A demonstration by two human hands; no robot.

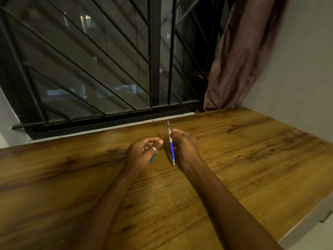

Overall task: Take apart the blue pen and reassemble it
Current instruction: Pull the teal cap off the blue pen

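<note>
My right hand (183,147) grips the blue pen (171,147) around its middle and holds it nearly upright above the wooden table (234,159). The pen has a clear upper barrel, a blue grip and a metal tip pointing down toward me. My left hand (144,150) is a little to the left of the pen, apart from it. Its fingers are curled around a small teal piece (153,158) that sticks out below the palm. A ring sits on one finger of the left hand.
A window with black metal bars (108,69) runs along the table's far edge. A brown curtain (243,60) hangs at the back right beside a pale wall. The table's right edge (306,219) drops off near a white cabinet.
</note>
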